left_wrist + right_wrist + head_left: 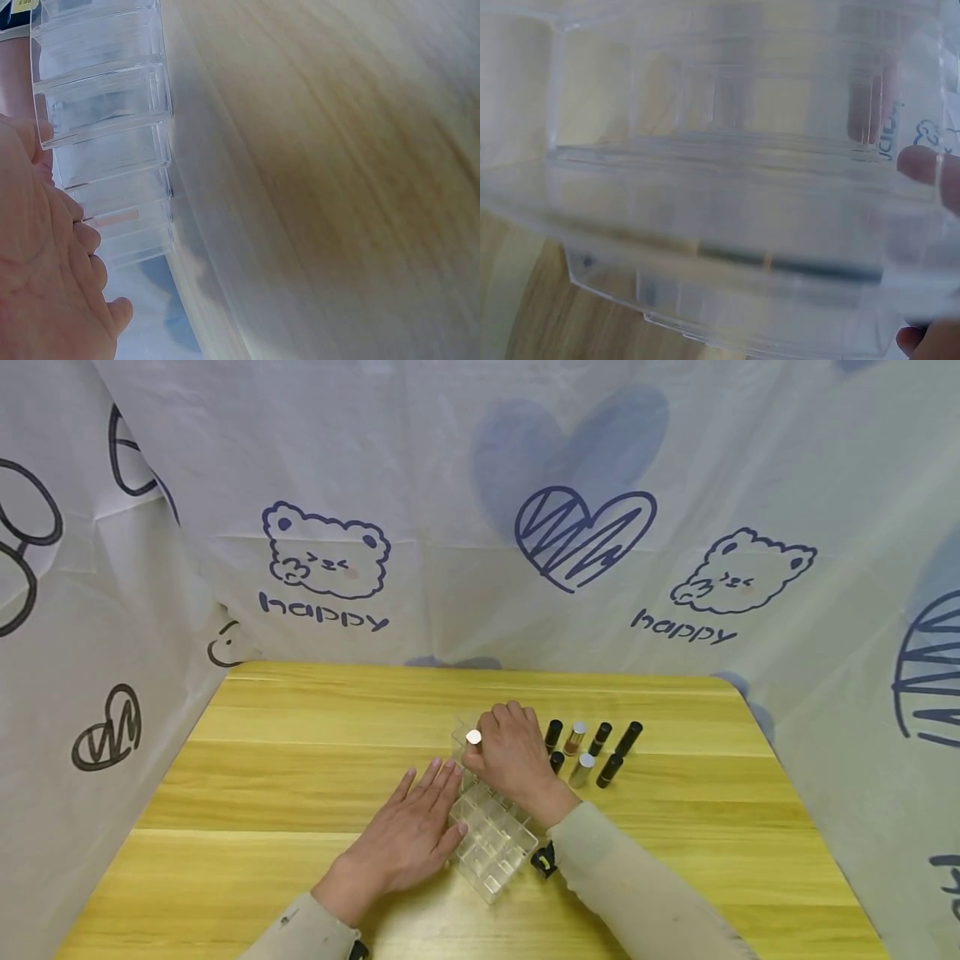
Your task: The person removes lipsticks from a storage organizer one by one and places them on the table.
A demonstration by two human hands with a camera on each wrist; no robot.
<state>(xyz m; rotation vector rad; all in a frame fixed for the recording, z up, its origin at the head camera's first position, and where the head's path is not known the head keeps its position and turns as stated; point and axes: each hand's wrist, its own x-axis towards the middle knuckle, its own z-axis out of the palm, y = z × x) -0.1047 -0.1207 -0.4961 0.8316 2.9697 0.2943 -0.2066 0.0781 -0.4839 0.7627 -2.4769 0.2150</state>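
A clear plastic organizer (491, 839) divided into small compartments stands on the table, angled away from me. My left hand (408, 831) lies along its left side, fingers extended and fingertips at its wall. In the left wrist view, the fingers (86, 240) rest along the clear compartments (112, 150). Over the organizer's far end, my right hand (517, 756) pinches a lipstick tube with a shiny, whitish top (473, 737); its lower part is hidden. Clear walls (742, 187) fill most of the right wrist view, with fingertips (919, 163) at the right edge.
Right of my right hand, several lipstick tubes stand in two rows on the wooden table (300, 760): black ones (600, 739), a gold one with a silver cap (575, 740) and a silver one (582, 771). A patterned white cloth (450, 568) hangs behind the table.
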